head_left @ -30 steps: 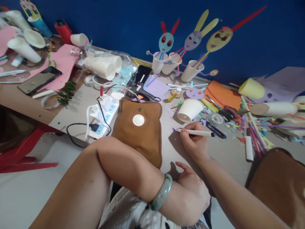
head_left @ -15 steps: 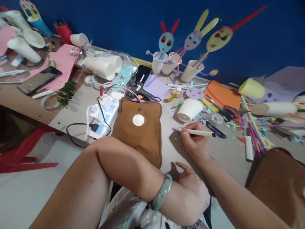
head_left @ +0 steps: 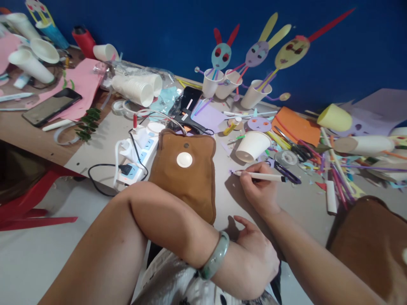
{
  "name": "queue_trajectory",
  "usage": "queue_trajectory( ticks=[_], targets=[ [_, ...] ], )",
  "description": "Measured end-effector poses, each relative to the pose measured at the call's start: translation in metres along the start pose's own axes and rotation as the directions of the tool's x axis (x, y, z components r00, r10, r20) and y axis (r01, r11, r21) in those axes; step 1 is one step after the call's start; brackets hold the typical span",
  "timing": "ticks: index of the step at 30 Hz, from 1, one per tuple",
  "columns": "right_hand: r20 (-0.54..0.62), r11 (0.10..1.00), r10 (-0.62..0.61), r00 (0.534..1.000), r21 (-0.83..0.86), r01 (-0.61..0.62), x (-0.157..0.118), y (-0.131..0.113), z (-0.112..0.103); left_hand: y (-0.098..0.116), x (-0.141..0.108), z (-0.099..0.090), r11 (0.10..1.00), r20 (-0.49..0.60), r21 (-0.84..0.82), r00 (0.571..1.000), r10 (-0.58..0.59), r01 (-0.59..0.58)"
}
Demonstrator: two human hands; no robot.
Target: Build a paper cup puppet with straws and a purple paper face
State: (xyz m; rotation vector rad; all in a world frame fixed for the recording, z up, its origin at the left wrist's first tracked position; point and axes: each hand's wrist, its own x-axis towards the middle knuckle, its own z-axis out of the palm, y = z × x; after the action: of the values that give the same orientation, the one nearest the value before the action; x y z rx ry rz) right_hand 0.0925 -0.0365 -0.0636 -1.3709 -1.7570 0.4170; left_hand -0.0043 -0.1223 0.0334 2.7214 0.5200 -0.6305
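Note:
My right hand [head_left: 259, 188] is closed around a white marker [head_left: 267, 176] with a dark end. Its tip touches the grey tabletop beside small dark purple marks [head_left: 231, 172]. Just above that hand, a white paper cup [head_left: 252, 146] lies on its side. My left hand [head_left: 257, 252], below the right one, lies at the table's near edge. One digit stretches out from it, nothing shows in it, and its other fingers are mostly hidden. A green bangle [head_left: 216, 256] circles that wrist. Left of the marker lies a brown hot-water bag [head_left: 187, 186].
A power strip [head_left: 135, 163] with plugs and cables adjoins the bag. Behind stand cups holding paper-face figures [head_left: 221, 56]. A glue gun [head_left: 192, 122], scissors [head_left: 297, 146], tape [head_left: 286, 158] and straws lie around. Stacked cups [head_left: 133, 90] and a phone [head_left: 52, 106] are at left.
The marker's tip has shifted very slightly by the purple marks, with my right hand moving along. My left hand stays in place.

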Motion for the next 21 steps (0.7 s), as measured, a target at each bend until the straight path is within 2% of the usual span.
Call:
queue_trajectory(
  ticks=[5,11,16,21],
  targets=[
    [0.013,1.000,-0.003,1.000,0.027,0.002,-0.0002,-0.0004,-0.0011,-0.0006,0.0005,-0.0011,0.999,0.027,0.033,0.999,0.037,-0.038],
    [-0.016,1.000,-0.012,1.000,-0.005,0.012,0.0017,-0.0008,-0.0018,-0.0010,0.0026,-0.0006,1.000,-0.004,0.003,1.000,-0.031,0.031],
    [-0.017,0.999,-0.031,0.999,-0.012,0.031,0.0025,-0.0004,-0.0014,-0.0021,-0.0009,-0.0030,0.998,0.018,0.048,0.999,0.030,-0.031],
    [-0.015,0.999,-0.040,0.999,0.006,0.040,0.0024,-0.0011,-0.0015,0.0016,0.0034,0.0021,0.999,0.005,0.052,1.000,0.016,-0.016]
  ],
)
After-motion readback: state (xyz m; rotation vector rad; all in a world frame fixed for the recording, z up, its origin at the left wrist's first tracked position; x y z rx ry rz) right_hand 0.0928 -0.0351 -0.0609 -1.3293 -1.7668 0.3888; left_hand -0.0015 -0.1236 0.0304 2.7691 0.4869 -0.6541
